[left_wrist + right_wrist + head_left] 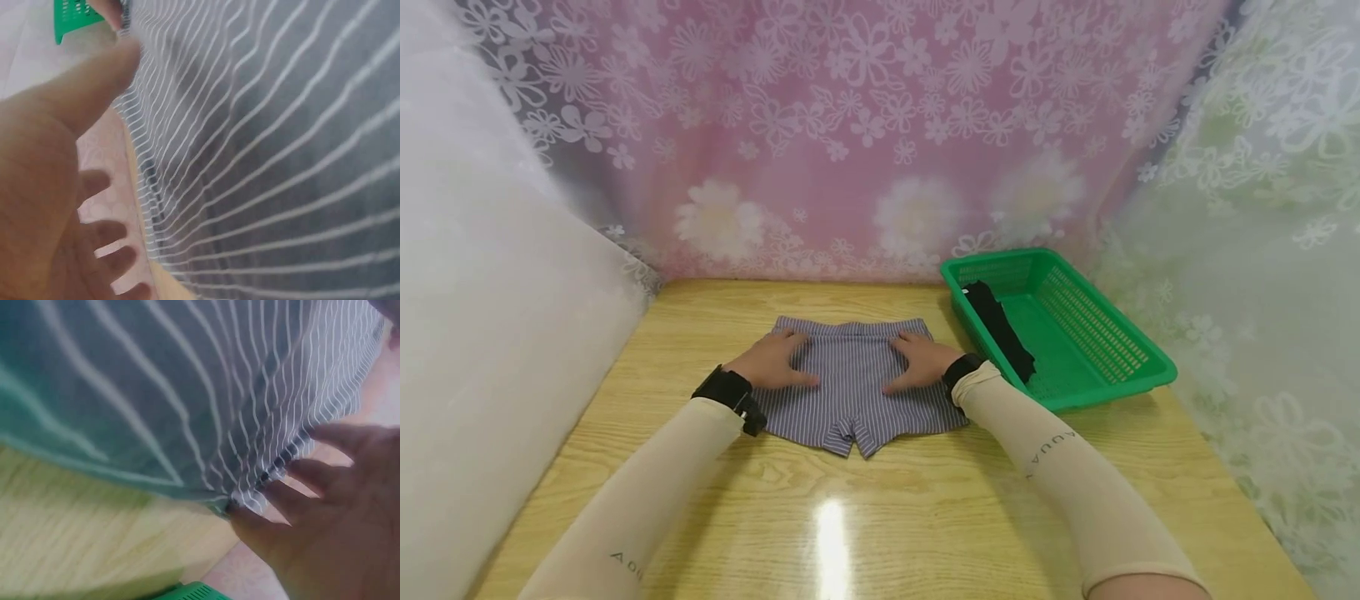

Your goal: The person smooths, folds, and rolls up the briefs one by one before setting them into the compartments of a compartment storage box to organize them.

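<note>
A pair of grey shorts with thin white stripes [850, 375] lies spread on the wooden table, waistband toward the back and legs toward the person. On its left side rests my left hand [775, 360], thumb and fingers spread on the cloth. My right hand [922, 362] lies on the right side, its fingers reaching up near the waistband. The left wrist view shows the left thumb [106, 78] along the striped fabric [269, 150]. In the right wrist view, the right fingertips [250, 522] touch the edge of the shorts.
A green plastic basket [1138, 346] stands at the back right of the table [760, 517]. Folded black cloth [1000, 329] lies along its left inner side. Floral curtains [865, 142] hang behind the table and at the right; a white sheet hangs at the left.
</note>
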